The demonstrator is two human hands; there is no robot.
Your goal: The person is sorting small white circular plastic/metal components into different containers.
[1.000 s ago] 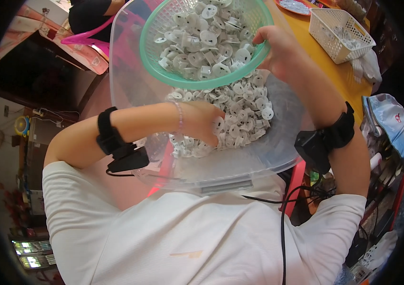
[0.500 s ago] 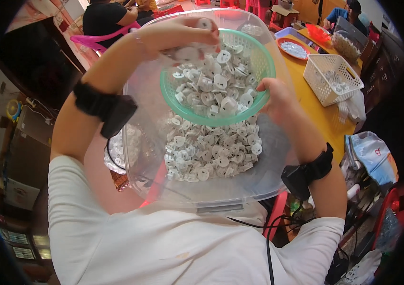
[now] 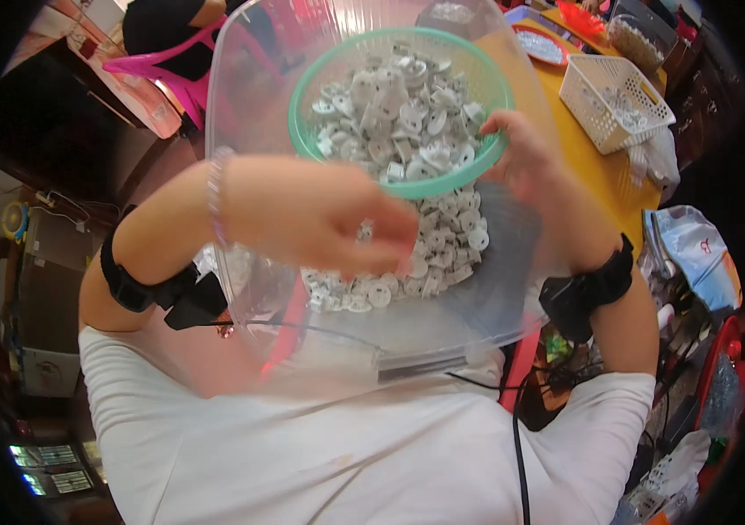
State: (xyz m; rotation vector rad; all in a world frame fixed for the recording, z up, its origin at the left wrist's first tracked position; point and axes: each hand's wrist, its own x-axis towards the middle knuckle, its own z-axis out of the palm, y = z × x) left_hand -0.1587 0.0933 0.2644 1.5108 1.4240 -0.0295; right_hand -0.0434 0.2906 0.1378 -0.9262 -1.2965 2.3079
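A green plastic basket (image 3: 400, 188) full of small white round plastic parts (image 3: 390, 109) is tilted toward me over a clear plastic tub (image 3: 513, 306). At the basket's right rim, my right hand (image 3: 521, 153) is closed, thumb over the edge. My left hand (image 3: 351, 219) is smeared by motion in front of the basket's lower left side, above a pile of the same white parts (image 3: 434, 254) in the tub. Its fingers look bent, but whether anything is in them cannot be made out. The left hand and forearm hide part of the pile.
A yellow table (image 3: 596, 162) stands at the right with a white perforated basket (image 3: 613, 109) and a red plate (image 3: 541, 45) of white pieces. Black cables (image 3: 517, 437) run across my shirt. Behind the tub at left, a person sits on a pink chair (image 3: 171, 74).
My left hand has come down from above the basket's far left side to the near side over the pile. The right hand stays at the rim. The view has shifted slightly.
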